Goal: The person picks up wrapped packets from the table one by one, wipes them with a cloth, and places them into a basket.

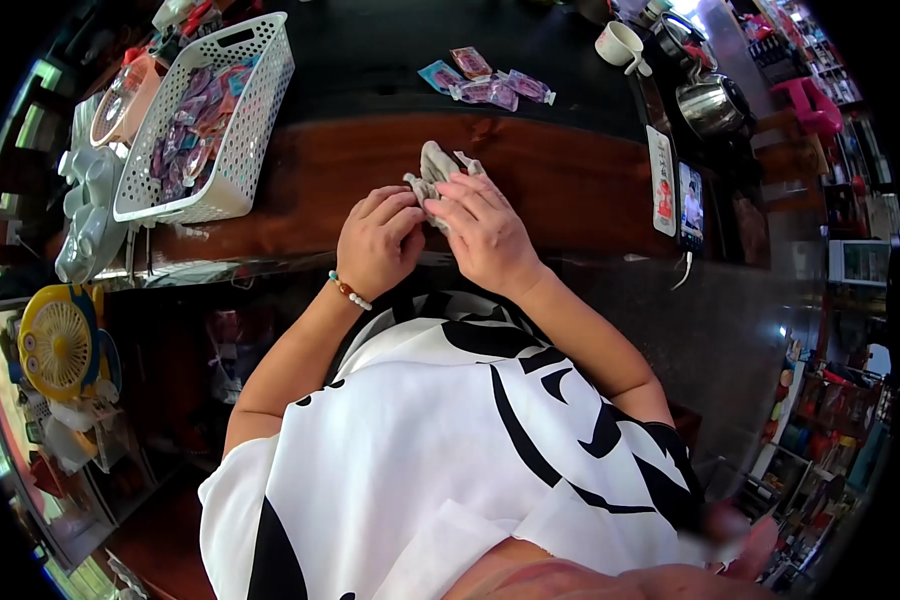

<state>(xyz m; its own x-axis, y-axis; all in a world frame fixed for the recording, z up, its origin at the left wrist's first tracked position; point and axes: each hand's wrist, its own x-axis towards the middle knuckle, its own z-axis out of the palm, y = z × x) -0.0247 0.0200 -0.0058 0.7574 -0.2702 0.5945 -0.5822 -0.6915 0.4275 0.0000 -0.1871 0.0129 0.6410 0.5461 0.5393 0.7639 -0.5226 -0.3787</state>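
Left hand (378, 238): frame centre, by cloth (432, 162); can't tell grip.
Right hand (488, 232): grip holding cloth.
Packets (497, 93): upper centre, tabletop (580, 175).

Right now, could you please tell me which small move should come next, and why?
Probably flatten the cloth on the table: it looks crumpled, with the right hand's fingers over it and the left hand close by, while the packets lie beyond it.
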